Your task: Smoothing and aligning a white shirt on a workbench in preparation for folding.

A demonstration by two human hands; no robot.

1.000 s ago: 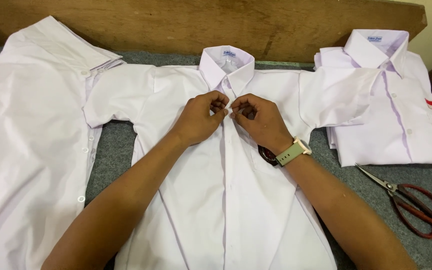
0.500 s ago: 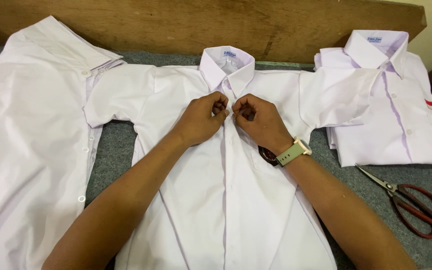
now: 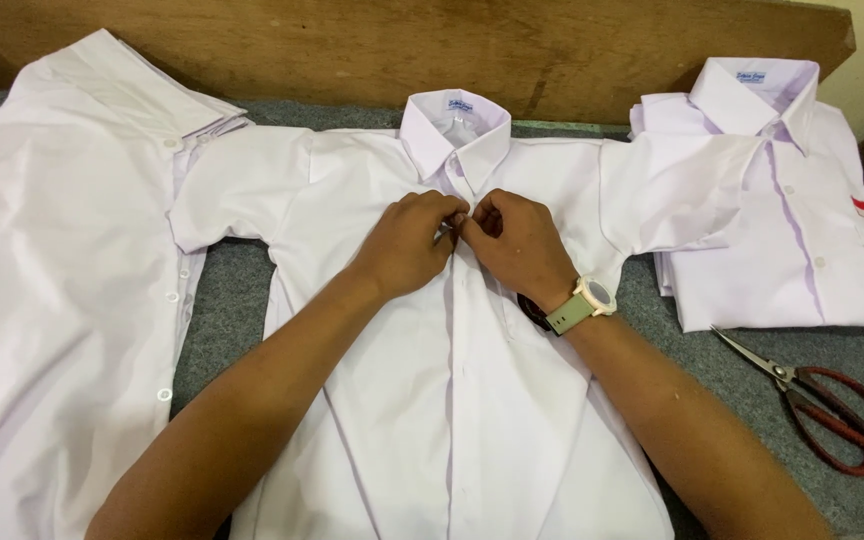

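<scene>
Flat: white shirt (image 3: 452, 400), collar away, long axis toward wearer; left hand (image 3: 410, 243), right hand (image 3: 517, 243) fingers pinching placket.

a tailoring or garment workshop: white shirts (image 3: 452, 400) spread over a grey felt surface (image 3: 222, 300), scissors (image 3: 822, 400) near its right edge.

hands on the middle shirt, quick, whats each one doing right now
Left hand: fingers pinched shut on the front placket of the middle white shirt, just below the collar.
Right hand: pinched shut on the same placket, opposite.
</scene>
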